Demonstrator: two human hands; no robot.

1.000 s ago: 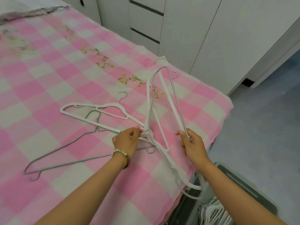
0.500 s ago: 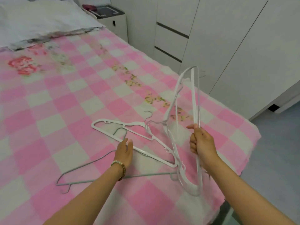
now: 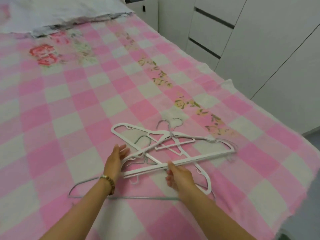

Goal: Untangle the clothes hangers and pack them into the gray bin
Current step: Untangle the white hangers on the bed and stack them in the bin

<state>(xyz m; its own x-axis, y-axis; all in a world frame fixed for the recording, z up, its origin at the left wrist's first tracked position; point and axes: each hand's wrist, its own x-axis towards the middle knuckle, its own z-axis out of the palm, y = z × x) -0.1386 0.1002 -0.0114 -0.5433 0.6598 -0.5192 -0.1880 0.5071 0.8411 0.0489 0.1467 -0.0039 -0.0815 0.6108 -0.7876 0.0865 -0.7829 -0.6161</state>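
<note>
A tangle of white plastic hangers (image 3: 173, 146) lies flat on the pink checked bed cover (image 3: 72, 104). A thin grey-green wire hanger (image 3: 124, 197) lies under them, nearer to me. My right hand (image 3: 178, 177) grips the long bottom bars of the top white hangers near their middle. My left hand (image 3: 116, 158), with a bead bracelet on the wrist, has its fingers spread and touches the left end of the white pile. The gray bin is out of view, apart from a dark corner at the bottom right that I cannot identify.
The bed's right edge (image 3: 308, 170) drops off to a grey floor. White cupboards with drawers (image 3: 213, 32) stand beyond the bed at the right. A white pillow or sheet (image 3: 52, 13) lies at the head of the bed.
The white hangers, held upright in my right hand before, now lie flat across the other hangers on the bed. My left hand has shifted to the pile's left end. The view has tilted up.
</note>
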